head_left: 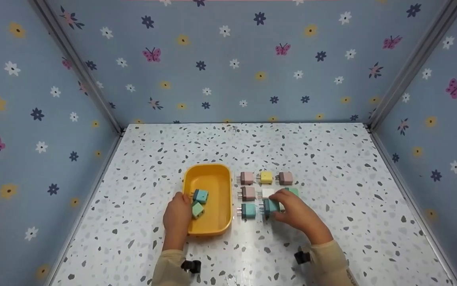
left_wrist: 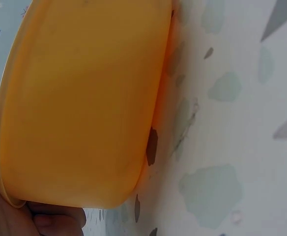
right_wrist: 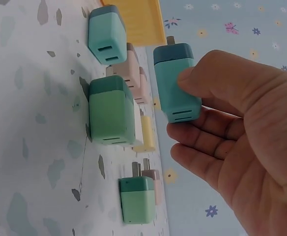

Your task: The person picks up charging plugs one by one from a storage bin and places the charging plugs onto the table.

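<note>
My left hand (head_left: 177, 216) grips the left rim of a yellow plastic tray (head_left: 218, 210), fingers curled under its lip in the left wrist view. Inside the tray lie a teal plug charger (head_left: 200, 196) and a green plug charger (head_left: 197, 210). My right hand (head_left: 298, 214) pinches another teal plug charger (right_wrist: 175, 83) between thumb and fingers, lifted off the table with its prongs toward the tray. Below it in the right wrist view stands a green charger (right_wrist: 111, 115), mostly covered in the head view. A second teal charger (head_left: 248, 211) sits to its left.
Beyond the right hand, rows of chargers lie on the speckled table (head_left: 332, 159): pink chargers (head_left: 246, 178), a yellow one (head_left: 266, 177), a white one (head_left: 268, 193) and another green one (head_left: 292, 191). Flower-patterned walls (head_left: 236, 79) enclose the back and sides.
</note>
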A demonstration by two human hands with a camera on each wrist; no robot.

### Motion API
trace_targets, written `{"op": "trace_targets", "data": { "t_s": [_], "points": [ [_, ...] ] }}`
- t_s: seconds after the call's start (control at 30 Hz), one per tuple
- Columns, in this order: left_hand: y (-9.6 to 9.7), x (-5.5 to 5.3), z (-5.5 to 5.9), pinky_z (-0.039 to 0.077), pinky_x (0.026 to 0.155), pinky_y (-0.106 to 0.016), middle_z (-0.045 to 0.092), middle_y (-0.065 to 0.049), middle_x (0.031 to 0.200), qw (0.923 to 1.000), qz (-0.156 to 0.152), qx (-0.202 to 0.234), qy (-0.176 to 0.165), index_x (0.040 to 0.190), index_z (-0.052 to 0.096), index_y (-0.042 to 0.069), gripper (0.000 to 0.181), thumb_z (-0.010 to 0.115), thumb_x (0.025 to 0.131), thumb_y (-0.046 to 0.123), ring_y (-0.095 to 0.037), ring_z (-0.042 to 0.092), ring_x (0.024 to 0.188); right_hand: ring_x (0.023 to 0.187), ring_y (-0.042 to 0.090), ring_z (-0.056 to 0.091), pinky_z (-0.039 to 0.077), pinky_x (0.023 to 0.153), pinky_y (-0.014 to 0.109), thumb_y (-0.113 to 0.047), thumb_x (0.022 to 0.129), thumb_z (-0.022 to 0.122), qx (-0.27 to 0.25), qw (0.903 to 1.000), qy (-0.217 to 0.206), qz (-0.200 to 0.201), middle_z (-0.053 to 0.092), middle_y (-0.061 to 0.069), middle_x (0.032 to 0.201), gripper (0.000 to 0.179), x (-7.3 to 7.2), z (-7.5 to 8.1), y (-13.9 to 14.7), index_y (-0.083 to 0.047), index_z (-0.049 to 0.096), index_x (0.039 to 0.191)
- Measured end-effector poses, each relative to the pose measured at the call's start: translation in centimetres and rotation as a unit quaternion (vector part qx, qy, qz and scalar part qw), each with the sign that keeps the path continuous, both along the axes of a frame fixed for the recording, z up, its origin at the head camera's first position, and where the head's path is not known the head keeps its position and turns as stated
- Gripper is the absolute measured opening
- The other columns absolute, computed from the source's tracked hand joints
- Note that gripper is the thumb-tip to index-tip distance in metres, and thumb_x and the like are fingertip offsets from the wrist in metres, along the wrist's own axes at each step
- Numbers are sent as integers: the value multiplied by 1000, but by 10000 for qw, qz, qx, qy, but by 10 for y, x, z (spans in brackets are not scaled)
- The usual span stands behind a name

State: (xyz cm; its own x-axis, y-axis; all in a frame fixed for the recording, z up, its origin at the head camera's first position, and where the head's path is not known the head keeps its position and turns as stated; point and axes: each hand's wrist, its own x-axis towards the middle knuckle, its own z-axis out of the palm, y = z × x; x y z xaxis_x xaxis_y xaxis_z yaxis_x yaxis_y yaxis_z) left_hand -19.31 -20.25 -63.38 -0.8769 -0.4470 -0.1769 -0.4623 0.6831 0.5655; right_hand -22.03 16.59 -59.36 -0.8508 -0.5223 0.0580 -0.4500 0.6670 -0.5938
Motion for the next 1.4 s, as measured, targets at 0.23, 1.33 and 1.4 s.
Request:
{"op": "trace_targets", "data": {
  "t_s": [0.23, 1.33, 1.4],
  "points": [
    [1, 1, -1, 46, 64, -42, 66, -12, 89, 10000, 9, 0, 14, 112, 59, 6, 38, 35, 112, 34, -24, 57, 72, 109, 18, 61, 50, 100, 44, -8, 81, 83, 46, 9999, -73, -120, 63, 1, 118, 45, 1, -5, 9, -7, 69, 123],
    [0, 2, 1, 46, 64, -41, 67, -12, 90, 10000, -2, 28, -17, 113, 59, 6, 38, 34, 112, 35, -24, 59, 72, 105, 22, 61, 50, 97, 46, -5, 79, 82, 267, 9951, -497, -812, 63, 6, 114, 49, -5, -26, 53, -4, 68, 125],
    [0, 1, 1, 46, 64, -41, 67, -12, 91, 10000, -4, 30, -48, 114, 59, 5, 38, 34, 112, 35, -24, 59, 73, 108, 23, 62, 50, 99, 46, -4, 79, 81, 245, 9946, -513, -867, 63, 6, 116, 48, -6, -27, 55, -6, 69, 125]
  ]
}}
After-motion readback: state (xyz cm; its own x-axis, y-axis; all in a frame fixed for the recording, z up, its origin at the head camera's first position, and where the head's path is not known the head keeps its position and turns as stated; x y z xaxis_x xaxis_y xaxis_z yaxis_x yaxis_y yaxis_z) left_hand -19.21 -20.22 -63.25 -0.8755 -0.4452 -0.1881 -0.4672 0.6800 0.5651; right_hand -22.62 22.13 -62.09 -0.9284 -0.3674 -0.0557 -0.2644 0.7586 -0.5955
